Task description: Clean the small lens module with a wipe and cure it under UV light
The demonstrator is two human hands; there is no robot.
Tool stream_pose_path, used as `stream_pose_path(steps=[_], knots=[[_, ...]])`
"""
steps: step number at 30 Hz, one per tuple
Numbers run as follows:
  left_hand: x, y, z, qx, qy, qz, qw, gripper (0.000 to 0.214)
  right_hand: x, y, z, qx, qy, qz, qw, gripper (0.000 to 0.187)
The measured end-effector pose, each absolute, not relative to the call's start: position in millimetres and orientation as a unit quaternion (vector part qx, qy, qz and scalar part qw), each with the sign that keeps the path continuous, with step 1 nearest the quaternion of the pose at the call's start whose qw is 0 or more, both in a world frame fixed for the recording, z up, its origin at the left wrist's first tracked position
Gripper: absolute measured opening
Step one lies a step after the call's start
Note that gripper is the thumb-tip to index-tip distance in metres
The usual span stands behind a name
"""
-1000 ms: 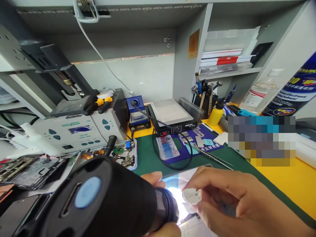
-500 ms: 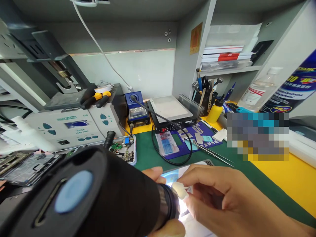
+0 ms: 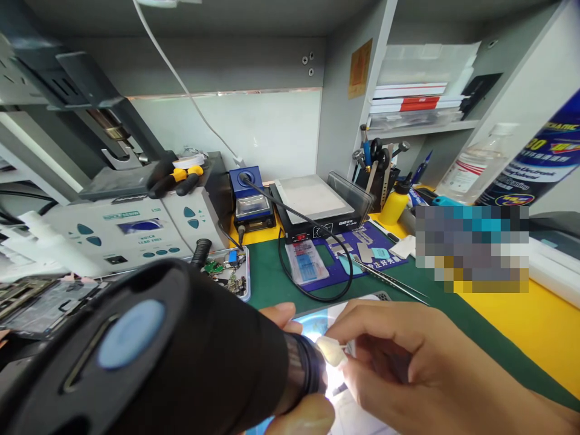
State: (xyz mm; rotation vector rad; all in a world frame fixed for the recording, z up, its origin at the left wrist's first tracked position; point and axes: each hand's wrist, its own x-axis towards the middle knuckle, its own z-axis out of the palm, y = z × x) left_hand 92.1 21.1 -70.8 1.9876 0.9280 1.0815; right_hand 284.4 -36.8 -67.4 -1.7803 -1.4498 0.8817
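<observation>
My left hand [image 3: 303, 417], partly hidden, is wrapped around the front end of a black cylindrical device [image 3: 212, 356] with a light-blue oval button. The device fills the lower left, and bright light shows at its narrow ringed tip. Just beside that tip, my right hand [image 3: 417, 356] is closed in a pinch on a small cream-white piece [image 3: 331, 350], whose kind I cannot make out. Under both hands lies a brightly lit flat panel [image 3: 317, 323] with blue and white areas, mostly covered by the hands and the device.
A tray of circuit boards [image 3: 226, 272], a soldering station [image 3: 249, 199] and a black-framed hot plate [image 3: 315, 208] stand behind. A black cable [image 3: 312, 300] loops over the green mat [image 3: 263, 266]. Tweezers [image 3: 394, 281] lie right of it. A grey control unit [image 3: 136, 229] stands left.
The black device has shifted slightly left, along with the left fingers around it. My right hand stays nearly still, still pinching the white piece, which has tilted a little.
</observation>
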Motion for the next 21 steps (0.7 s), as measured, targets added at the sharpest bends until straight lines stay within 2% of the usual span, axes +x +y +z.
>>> stream_pose_path(steps=[5, 12, 17, 21], knots=[[91.8, 21.8, -67.1, 0.760, 0.347, 0.406, 0.370, 0.045, 284.7, -37.6, -70.4, -0.689, -0.545, 0.346, 0.328, 0.011], [90.4, 22.4, -66.8, 0.760, 0.349, 0.408, 0.367, 0.043, 283.3, -39.4, -69.6, -0.693, -0.538, 0.331, 0.346, 0.008], [90.9, 21.5, -65.3, 0.765, 0.344, 0.402, 0.367, 0.045, 286.4, -36.7, -64.7, -0.680, -0.566, 0.348, 0.310, 0.011], [92.3, 19.1, -60.3, 0.771, 0.339, 0.402, 0.359, 0.044, 286.4, -35.5, -63.3, -0.689, -0.553, 0.338, 0.324, 0.010]])
